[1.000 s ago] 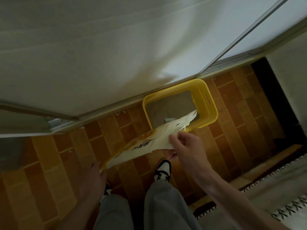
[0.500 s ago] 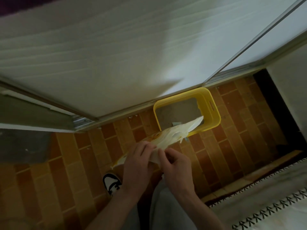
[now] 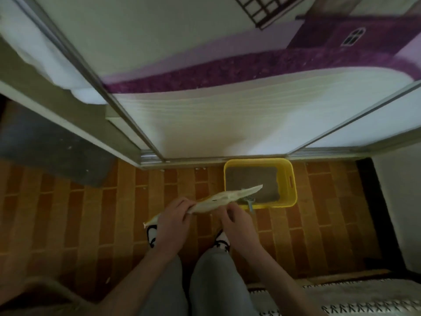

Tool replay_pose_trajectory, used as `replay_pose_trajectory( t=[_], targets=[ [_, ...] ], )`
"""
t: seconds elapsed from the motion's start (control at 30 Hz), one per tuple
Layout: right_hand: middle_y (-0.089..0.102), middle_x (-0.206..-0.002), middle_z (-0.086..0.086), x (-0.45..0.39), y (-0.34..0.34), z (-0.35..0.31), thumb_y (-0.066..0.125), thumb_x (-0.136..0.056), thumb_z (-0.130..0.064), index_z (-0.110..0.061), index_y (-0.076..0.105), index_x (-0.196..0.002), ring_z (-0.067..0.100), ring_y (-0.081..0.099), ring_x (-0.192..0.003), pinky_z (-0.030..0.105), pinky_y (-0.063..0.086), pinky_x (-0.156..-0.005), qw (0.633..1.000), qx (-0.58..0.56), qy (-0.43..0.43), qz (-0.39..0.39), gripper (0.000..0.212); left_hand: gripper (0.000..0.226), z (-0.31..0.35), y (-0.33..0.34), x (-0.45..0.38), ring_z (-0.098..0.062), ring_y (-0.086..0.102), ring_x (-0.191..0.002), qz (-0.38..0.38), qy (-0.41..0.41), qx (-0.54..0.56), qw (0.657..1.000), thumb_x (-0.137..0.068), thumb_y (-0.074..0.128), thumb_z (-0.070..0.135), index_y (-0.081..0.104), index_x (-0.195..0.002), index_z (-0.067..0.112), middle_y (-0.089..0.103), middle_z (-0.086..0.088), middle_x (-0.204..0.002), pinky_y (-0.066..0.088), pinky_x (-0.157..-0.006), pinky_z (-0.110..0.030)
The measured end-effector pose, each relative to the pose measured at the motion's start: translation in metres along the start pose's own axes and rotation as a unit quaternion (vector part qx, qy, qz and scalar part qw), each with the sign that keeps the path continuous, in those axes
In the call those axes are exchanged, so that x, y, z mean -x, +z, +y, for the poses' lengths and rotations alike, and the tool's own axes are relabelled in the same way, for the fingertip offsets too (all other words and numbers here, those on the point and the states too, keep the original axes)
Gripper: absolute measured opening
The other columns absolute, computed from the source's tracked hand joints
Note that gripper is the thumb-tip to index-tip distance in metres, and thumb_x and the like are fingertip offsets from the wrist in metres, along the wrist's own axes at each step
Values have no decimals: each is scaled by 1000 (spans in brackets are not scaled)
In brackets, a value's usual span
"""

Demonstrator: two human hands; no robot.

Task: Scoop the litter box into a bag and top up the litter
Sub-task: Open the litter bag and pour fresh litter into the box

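A yellow litter box (image 3: 287, 179) holding grey litter stands on the brick-pattern floor against the sliding door track. A small grey-blue scoop (image 3: 250, 201) leans at its near rim. I hold a flattened pale yellow litter bag (image 3: 225, 198) edge-on in front of me; its far end reaches over the box's near left corner. My left hand (image 3: 174, 218) grips the bag's middle from above. My right hand (image 3: 234, 221) has its fingers curled just under the bag's right part; whether it grips the bag is unclear.
A sliding door frame (image 3: 127, 119) and its track (image 3: 186, 159) run across behind the box. A grey slab (image 3: 50, 147) lies at the left. A patterned mat (image 3: 341, 299) is at the bottom right. My two shoes (image 3: 152, 236) stand on the floor (image 3: 79, 220).
My left hand came up from the bag's low end to its middle, beside the right. The bag turned flatter and edge-on. My view shifted, so the box sits straighter ahead.
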State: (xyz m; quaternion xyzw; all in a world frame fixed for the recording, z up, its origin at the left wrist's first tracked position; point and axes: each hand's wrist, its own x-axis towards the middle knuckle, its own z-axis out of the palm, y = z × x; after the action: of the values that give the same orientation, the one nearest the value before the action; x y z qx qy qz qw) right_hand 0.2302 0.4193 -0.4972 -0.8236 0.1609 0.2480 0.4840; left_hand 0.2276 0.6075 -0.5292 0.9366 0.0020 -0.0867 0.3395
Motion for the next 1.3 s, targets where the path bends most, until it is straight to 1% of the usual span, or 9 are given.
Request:
replay_pose_trajectory(
  t=[0.07,0.17,0.3,0.5,0.67,0.83,1.03,1.17,1.3],
  targets=[
    [62,-99,-12,8,-15,3,59,-101,-33,-25,56,-112,2,61,-84,18,50,-65,989,135,-49,31,14,21,13,-23,13,2,55,-86,21,-26,-2,999,-90,67,6,72,-104,22,63,15,-101,47,-72,-11],
    [49,-136,0,11,-34,-3,67,-94,-33,-24,45,-139,20,48,-126,38,50,-102,929,333,-143,78,51,20,34,-51,28,4,54,-86,56,-45,9,997,-90,68,9,72,-104,23,63,16,-100,40,-69,-5],
    [40,-152,9,-3,-51,-40,71,-91,-33,-26,39,-151,34,37,-143,52,37,-113,876,424,-205,100,68,16,50,-79,44,0,59,-86,129,-76,21,988,-91,68,11,72,-101,22,63,17,-100,50,-65,-13],
    [73,-104,-7,-38,-61,-100,62,-97,-26,-29,70,-104,19,66,-103,41,38,-107,772,503,-389,19,12,13,50,-116,63,-2,60,-83,220,-77,32,972,-91,69,9,72,-99,18,64,14,-97,54,-67,-22],
    [74,-91,-10,-25,-40,-147,65,-94,-28,-29,72,-91,14,68,-87,35,42,-94,742,479,-464,-68,8,14,34,-144,92,-3,63,-85,283,-152,62,945,-94,66,13,73,-105,19,64,14,-99,47,-68,-9],
    [73,-106,-8,-2,-2,-195,53,-101,-32,-26,72,-107,12,64,-103,31,39,-99,716,466,-503,-130,21,13,0,-176,120,-14,68,-77,315,-213,55,923,-92,69,16,74,-104,15,69,3,-97,59,-58,-32],
    [70,-110,-5,20,46,-246,43,-107,-33,-22,69,-114,12,61,-103,31,45,-94,698,443,-541,-155,29,24,-26,-222,129,-16,69,-73,342,-247,32,906,-86,77,22,73,-108,13,73,3,-92,60,-58,-34],
    [73,-94,-5,22,80,-276,56,-100,-30,-21,74,-97,14,66,-88,33,56,-79,713,423,-542,-139,20,37,-49,-250,135,-14,68,-66,353,-216,6,910,-88,55,45,76,-99,16,73,4,-90,57,-51,-30],
    [74,-85,-8,19,116,-295,67,-92,-28,-23,76,-89,14,67,-81,30,55,-69,705,418,-559,-128,11,37,-81,-270,145,-8,64,-62,348,-212,-12,913,-92,51,48,76,-98,21,70,11,-89,55,-49,-29]
  ],
)
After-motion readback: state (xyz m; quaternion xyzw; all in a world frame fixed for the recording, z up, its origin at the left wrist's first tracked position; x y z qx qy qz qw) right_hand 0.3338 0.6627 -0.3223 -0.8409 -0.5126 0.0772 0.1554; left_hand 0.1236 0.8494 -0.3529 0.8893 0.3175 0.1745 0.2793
